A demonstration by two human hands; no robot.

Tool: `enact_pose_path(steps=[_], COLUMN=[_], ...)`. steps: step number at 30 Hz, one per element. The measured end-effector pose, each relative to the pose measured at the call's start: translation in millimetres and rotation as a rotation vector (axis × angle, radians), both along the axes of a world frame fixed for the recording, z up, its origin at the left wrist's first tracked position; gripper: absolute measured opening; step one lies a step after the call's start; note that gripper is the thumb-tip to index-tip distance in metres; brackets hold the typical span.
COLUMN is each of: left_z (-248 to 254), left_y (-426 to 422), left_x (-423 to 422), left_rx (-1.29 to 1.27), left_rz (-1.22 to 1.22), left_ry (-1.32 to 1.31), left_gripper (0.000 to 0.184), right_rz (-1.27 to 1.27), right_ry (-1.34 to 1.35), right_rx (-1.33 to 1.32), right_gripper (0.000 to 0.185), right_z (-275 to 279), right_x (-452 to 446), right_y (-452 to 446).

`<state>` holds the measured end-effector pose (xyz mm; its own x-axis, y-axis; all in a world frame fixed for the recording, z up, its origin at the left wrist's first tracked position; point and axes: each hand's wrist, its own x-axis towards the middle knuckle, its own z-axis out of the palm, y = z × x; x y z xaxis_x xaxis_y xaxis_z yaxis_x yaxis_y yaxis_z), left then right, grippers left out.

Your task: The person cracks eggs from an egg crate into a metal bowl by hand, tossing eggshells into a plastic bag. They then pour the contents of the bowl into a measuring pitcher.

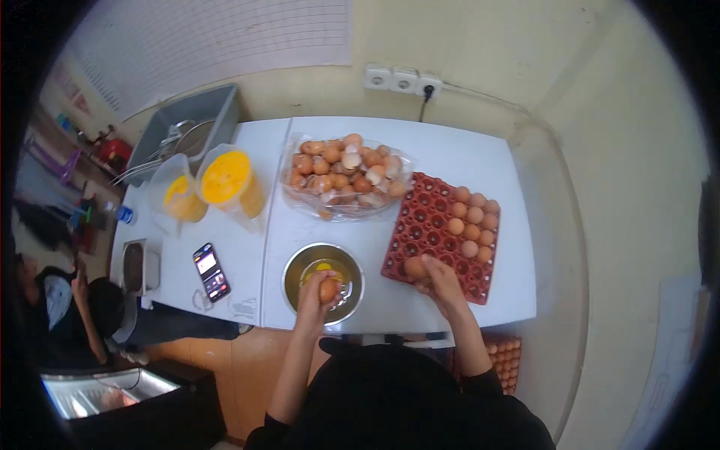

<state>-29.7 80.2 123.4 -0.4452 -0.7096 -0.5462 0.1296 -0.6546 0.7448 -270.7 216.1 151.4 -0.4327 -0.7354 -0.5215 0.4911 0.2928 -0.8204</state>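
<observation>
My left hand (315, 296) is closed around a brown egg (328, 291) just above a round metal bowl (288, 271). Inside the bowl, clear egg white and a yellow yolk (323, 266) show. My right hand (441, 283) grips another brown egg (415, 268) over the front of a red egg tray (416, 231). Several whole eggs (474, 215) fill part of the tray's right side, and its left cups hold none. Behind the bowl lies a clear plastic bag (345, 206) heaped with brown eggshells (352, 160).
Two plastic jugs with yellow liquid (229, 180) stand left of the bag, before a grey bin (217, 112) with metal utensils. A phone (211, 271) and a metal container (150, 266) lie further left. Another person (67, 307) is at the far left. More eggs (506, 362) sit below the table.
</observation>
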Motion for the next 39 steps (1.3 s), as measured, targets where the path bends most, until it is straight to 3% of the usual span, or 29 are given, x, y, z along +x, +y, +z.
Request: enact_pose_path(steps=[3,5,6,7,9,10,11,13,18,20,23,24,26,31,33,39], left_z=[-10,-10,-9,-10,-6,3,9,-7,-14,12,15,14,13,23,23,9], left_y=[-2,-2,-2,-2,-2,0,1,-2,2,4,2,1,-1,-2,-2,-5], left_x=[-1,1,1,3,6,3,3,5,16,11,20,19,17,21,23,22], left_rx=[0.081,0.107,0.117,0.129,0.125,0.143,0.160,0.120,0.124,-0.077,-0.316,-0.318,-0.583,-0.451,-0.400,-0.379], left_rz=[0.009,0.028,0.019,0.008,0.004,0.027,0.048,0.051,0.134,0.134,-0.055,-0.052,-0.029,0.030,0.056,0.036], left_ry=[0.111,0.160,0.204,0.248,0.271,0.296,0.322,0.323,0.347,0.273,0.178,0.177,-0.009,0.006,0.005,-0.047], left_gripper=[0.030,0.031,0.033,0.034,0.035,0.036,0.036,0.035,0.034,0.036,0.038,0.038,0.038,0.032,0.032,0.022], right_rz=[0.145,0.131,0.080,0.089,0.174,0.192,0.194,0.477,0.350,0.273,0.374,0.407,0.455,0.593,0.650,0.710], right_ry=[0.048,0.216,0.382,0.375,1.258,1.286,1.285,1.207,1.112,0.267,0.204,0.203,0.183,0.176,0.658,0.785], right_rx=[-0.136,-0.428,-0.482,-0.487,-0.685,-0.786,-0.792,-0.696,-0.618,-0.483,-0.335,-0.339,-0.305,-0.412,-0.417,-0.341], right_gripper=[0.017,0.025,0.034,0.034,0.045,0.052,0.052,0.048,0.047,0.037,0.028,0.027,0.026,0.032,0.037,0.036], right_z=[-5,10,29,45,66,50,29,6,14,-10,-20,-15,-15,-16,-15,-1], right_x=[38,61,74,80,88,94,99,110,109,107,92,92,89,81,77,75], right_y=[-34,-54,-60,-59,-59,-57,-59,-66,-67,-74,-84,-87,-92,-93,-94,-99])
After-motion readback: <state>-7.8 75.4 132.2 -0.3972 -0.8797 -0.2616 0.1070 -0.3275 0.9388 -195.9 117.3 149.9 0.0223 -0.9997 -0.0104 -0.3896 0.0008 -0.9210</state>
